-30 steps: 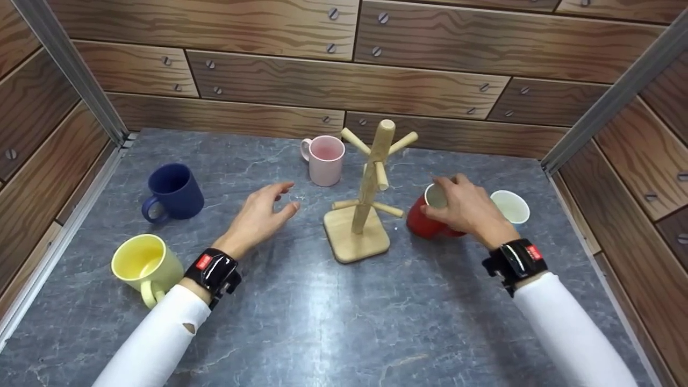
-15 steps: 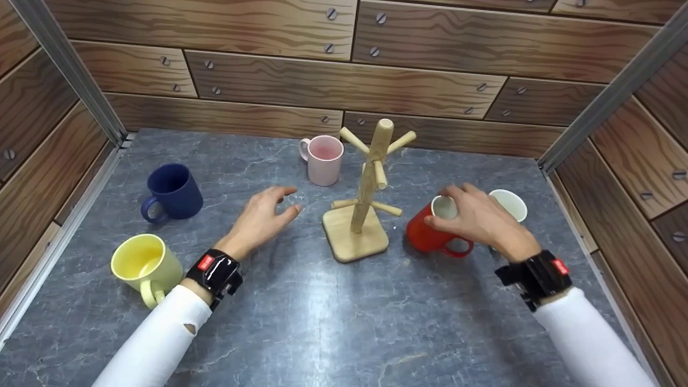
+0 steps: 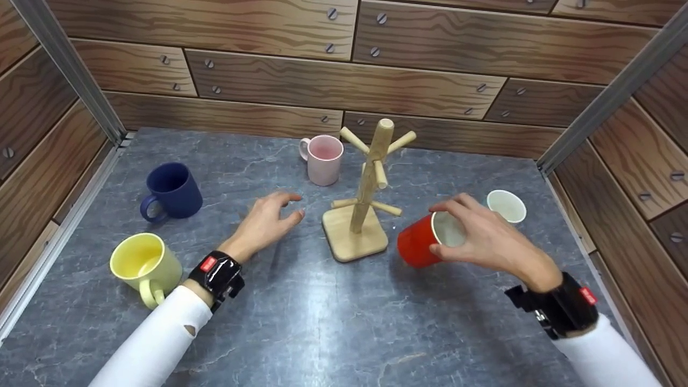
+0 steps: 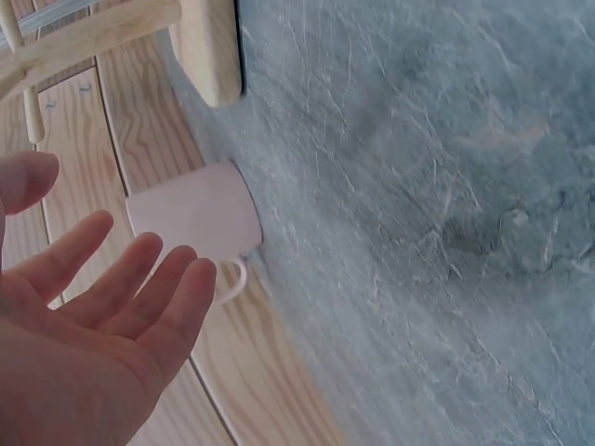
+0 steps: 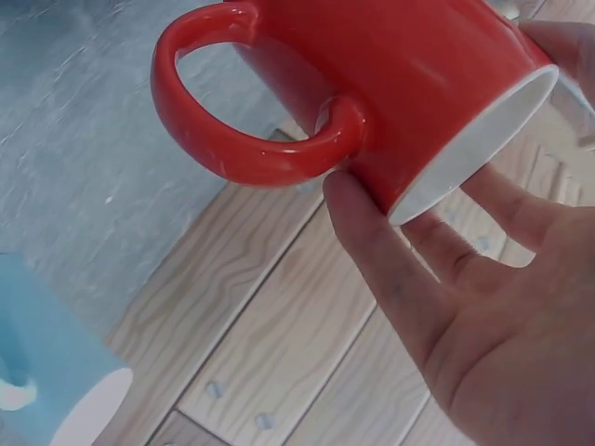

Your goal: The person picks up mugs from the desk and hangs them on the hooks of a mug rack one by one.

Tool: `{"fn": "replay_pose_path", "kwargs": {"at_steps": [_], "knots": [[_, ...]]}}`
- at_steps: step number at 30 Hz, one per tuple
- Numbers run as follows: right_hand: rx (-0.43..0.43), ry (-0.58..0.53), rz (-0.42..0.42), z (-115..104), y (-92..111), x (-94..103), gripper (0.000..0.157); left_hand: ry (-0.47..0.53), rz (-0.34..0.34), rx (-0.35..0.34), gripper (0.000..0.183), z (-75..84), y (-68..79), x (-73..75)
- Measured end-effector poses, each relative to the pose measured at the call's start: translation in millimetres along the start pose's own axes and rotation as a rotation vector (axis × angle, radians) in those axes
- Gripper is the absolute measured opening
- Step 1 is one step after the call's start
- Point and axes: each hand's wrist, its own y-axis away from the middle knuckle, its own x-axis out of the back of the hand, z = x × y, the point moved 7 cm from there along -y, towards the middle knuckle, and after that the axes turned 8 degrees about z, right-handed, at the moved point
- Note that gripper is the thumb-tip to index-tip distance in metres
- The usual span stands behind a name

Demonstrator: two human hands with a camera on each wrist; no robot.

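Observation:
My right hand [image 3: 484, 236] grips a red mug [image 3: 416, 244] by its rim, thumb on one side and fingers on the other. The mug tilts with its white-lined mouth toward my palm. In the right wrist view its handle [image 5: 251, 167] sticks out beside my fingers. A wooden mug tree [image 3: 365, 188] with a square base stands left of the mug. On the mug tree's other side my left hand [image 3: 266, 223] hovers over the table, fingers loosely bent and holding nothing. A pink mug [image 3: 325, 164] stands just beyond it, handle pointing left.
At the left stand a dark blue mug [image 3: 174, 191] and, nearer, a yellow mug [image 3: 148, 263] beside my left forearm. A light blue mug [image 5: 56, 353] with a white inside is beyond my right hand. Wood-patterned walls [image 3: 290, 86] enclose the grey table [image 3: 322, 333] at back and sides.
My right hand has tipped the red mug, turning its mouth toward the palm, and drawn it nearer to me. The handle has swung out of the head view. My left hand has barely shifted.

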Motion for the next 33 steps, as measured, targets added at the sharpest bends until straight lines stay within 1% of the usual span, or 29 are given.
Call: {"fn": "replay_pose_path", "kwargs": {"at_steps": [5,9,12,15,18,21,23,25,27,29,31,33], "knots": [[0.067,-0.068,-0.015,-16,3,3.9,0.060,0.028,-0.048,0.013,0.046,5.0,1.2,-8.7],[0.085,-0.168,-0.049,-25,4,2.7,0.060,0.055,-0.082,0.012,0.050,6.7,1.1,-15.9],[0.060,-0.229,-0.055,-28,2,0.1,0.057,0.063,-0.100,-0.001,0.049,7.1,2.3,-19.7],[0.019,-0.261,-0.038,-29,0,-2.5,0.054,0.083,-0.128,-0.009,0.045,7.3,4.9,-23.0],[-0.033,-0.288,-0.014,-30,-3,-5.0,0.053,0.136,-0.166,-0.014,0.040,8.6,8.4,-27.1],[-0.079,-0.301,0.002,-31,-6,-8.6,0.053,0.230,-0.220,-0.028,0.040,12.2,13.3,-33.5],[-0.118,-0.311,0.002,-32,-7,-11.7,0.052,0.316,-0.280,-0.042,0.043,17.0,18.0,-39.3],[-0.160,-0.315,-0.004,-32,-8,-14.6,0.054,0.401,-0.357,-0.052,0.048,23.2,23.6,-46.2],[-0.206,-0.317,-0.011,-31,-8,-17.2,0.056,0.482,-0.435,-0.054,0.055,30.1,29.0,-53.4],[-0.237,-0.313,-0.015,-32,-8,-19.4,0.057,0.553,-0.495,-0.040,0.063,36.5,33.3,-59.3],[-0.251,-0.308,-0.018,-33,-9,-22.1,0.058,0.634,-0.538,-0.022,0.074,42.8,35.8,-64.5],[-0.260,-0.315,-0.026,-35,-10,-25.3,0.059,0.715,-0.565,0.001,0.085,48.3,36.7,-68.4]]}}
